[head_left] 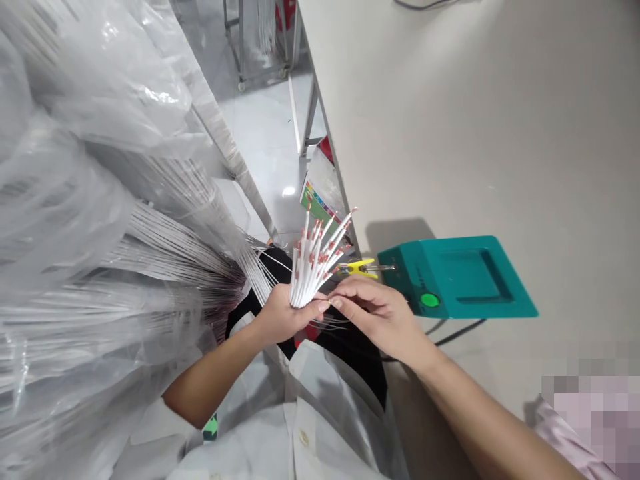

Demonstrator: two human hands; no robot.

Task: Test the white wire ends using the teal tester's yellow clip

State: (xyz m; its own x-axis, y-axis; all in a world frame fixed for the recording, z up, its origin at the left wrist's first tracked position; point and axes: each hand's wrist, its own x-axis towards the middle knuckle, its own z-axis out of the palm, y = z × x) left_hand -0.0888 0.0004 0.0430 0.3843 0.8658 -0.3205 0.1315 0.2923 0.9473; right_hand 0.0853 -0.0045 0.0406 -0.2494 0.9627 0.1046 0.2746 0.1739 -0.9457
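Note:
A bundle of white wires (311, 270) with bare copper-coloured ends fans upward out of my left hand (286, 315), whose fingers are wrapped round it. Close beside, my right hand (383, 319) pinches with thumb and forefinger near the left thumb. What lies in that pinch is too small to make out. Just beyond the right hand, a yellow clip (361, 268) sticks out from the table edge towards the wires. It adjoins a teal device (465, 277) with a round green button (430, 300).
On the left, long bunches of white wires (170, 247) hang in clear plastic bags (100, 73). The pale table (475, 133) spans the right side, with a black cable (460, 331) by the device. A pink sleeve (570, 433) shows at lower right. A wheeled metal rack (240, 47) stands beyond.

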